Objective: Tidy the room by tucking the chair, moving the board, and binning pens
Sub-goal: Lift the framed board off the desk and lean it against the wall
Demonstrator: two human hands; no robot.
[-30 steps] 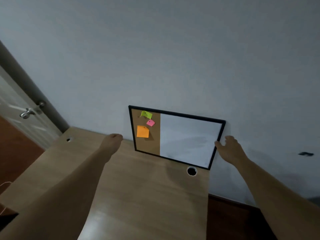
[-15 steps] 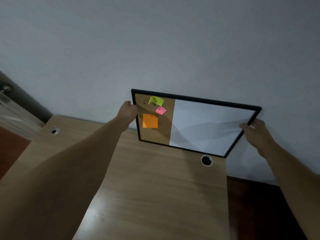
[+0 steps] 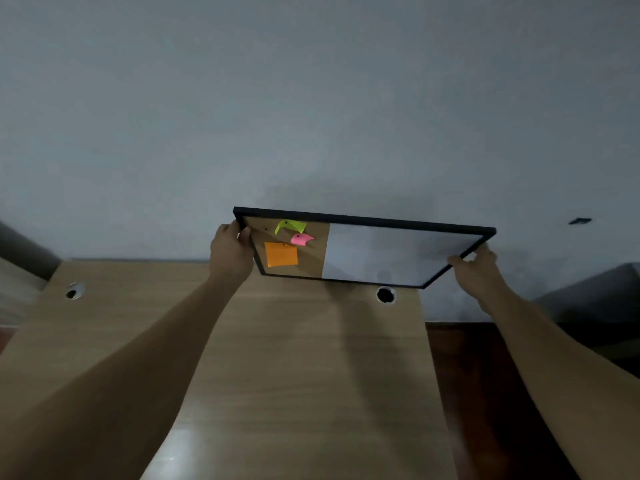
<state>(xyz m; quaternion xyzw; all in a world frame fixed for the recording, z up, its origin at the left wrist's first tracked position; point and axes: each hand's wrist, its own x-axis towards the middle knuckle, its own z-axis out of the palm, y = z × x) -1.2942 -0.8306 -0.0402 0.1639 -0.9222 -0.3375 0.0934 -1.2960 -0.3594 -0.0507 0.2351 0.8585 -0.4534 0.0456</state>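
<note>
both hands grip board (image 3: 398, 254) edges, clear above desk (image 3: 294, 358)

A light wood-grain table (image 3: 294, 358) fills the lower middle of the view, its back edge meeting a plain grey wall (image 3: 311, 98). Two round cable holes pierce the table near that back edge: one at the table's far left corner (image 3: 73, 292), one towards its far right corner (image 3: 385, 294). Dark reddish-brown floor (image 3: 485, 393) shows past the table's right edge, and a small dark mark (image 3: 579, 221) sits on the wall above and to the right of the table.
</note>
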